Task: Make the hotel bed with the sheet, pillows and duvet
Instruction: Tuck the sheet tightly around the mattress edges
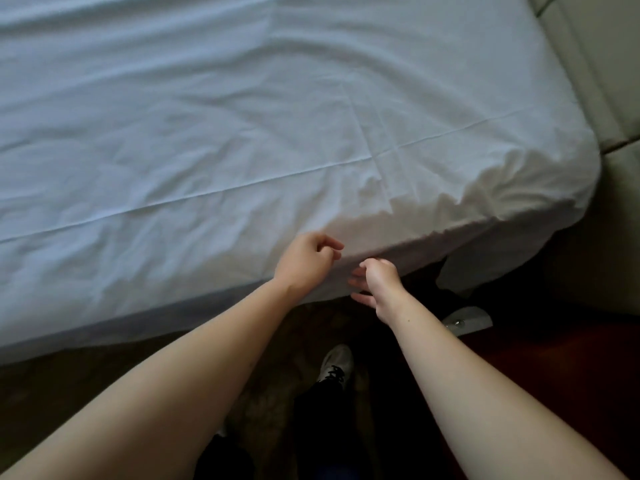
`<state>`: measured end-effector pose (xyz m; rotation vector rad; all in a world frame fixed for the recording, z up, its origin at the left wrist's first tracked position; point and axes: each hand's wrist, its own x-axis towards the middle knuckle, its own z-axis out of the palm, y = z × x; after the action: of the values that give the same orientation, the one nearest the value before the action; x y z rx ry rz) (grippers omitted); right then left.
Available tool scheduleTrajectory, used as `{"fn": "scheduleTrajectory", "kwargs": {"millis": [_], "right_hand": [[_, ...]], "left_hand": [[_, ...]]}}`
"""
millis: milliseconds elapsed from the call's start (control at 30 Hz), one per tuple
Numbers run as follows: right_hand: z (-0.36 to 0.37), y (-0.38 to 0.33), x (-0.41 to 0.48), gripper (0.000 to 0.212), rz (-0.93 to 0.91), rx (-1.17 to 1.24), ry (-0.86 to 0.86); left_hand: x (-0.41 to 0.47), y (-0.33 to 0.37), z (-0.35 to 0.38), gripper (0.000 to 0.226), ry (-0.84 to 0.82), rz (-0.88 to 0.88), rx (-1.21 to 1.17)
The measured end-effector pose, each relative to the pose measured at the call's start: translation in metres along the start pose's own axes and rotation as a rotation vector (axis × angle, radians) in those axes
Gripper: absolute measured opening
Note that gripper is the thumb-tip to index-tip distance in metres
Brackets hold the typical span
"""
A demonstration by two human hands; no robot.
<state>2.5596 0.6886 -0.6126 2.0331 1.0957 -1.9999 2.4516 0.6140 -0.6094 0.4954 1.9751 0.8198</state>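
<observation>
A white sheet (242, 133) covers the mattress, creased and bunched at the near right corner (512, 188). My left hand (304, 261) hovers over the near edge of the bed with fingers loosely curled and holding nothing. My right hand (375, 282) is beside it, just below the mattress edge, fingers spread and relaxed against the hanging side of the sheet. No pillows or duvet are in view.
A padded beige headboard or wall panel (595, 81) stands to the right of the bed. A metal bed-frame foot (467, 318) sticks out under the corner. My shoe (336, 365) stands on dark carpet close to the bed.
</observation>
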Motion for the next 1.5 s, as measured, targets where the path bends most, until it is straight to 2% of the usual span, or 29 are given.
{"fn": "scheduleTrajectory", "kwargs": {"millis": [200, 400, 667, 833, 1000, 1167, 1367, 1500], "right_hand": [[0.086, 0.03, -0.04, 0.03, 0.026, -0.095, -0.098], [0.191, 0.089, -0.086, 0.037, 0.001, -0.214, -0.139], [0.354, 0.163, -0.155, 0.037, -0.022, -0.278, -0.251], [0.428, 0.2, -0.17, 0.038, -0.016, -0.277, -0.289], [0.458, 0.222, -0.156, 0.042, -0.011, -0.194, -0.245], [0.47, 0.229, -0.114, 0.043, -0.009, -0.123, -0.192], [0.483, 0.236, -0.064, 0.042, 0.018, -0.052, -0.186], [0.49, 0.235, -0.044, 0.041, 0.088, 0.075, -0.179]], "left_hand": [[-0.045, -0.068, -0.073, 0.031, 0.057, -0.044, -0.026], [-0.111, -0.156, -0.161, 0.028, 0.119, -0.097, -0.057], [-0.193, -0.275, -0.287, 0.027, 0.229, -0.19, -0.06], [-0.221, -0.346, -0.34, 0.025, 0.242, -0.287, -0.109], [-0.214, -0.405, -0.354, 0.04, 0.21, -0.37, -0.174], [-0.173, -0.433, -0.338, 0.045, 0.24, -0.444, -0.371], [-0.118, -0.447, -0.324, 0.036, 0.379, -0.54, -0.601], [-0.098, -0.444, -0.326, 0.034, 0.507, -0.645, -0.868]]}}
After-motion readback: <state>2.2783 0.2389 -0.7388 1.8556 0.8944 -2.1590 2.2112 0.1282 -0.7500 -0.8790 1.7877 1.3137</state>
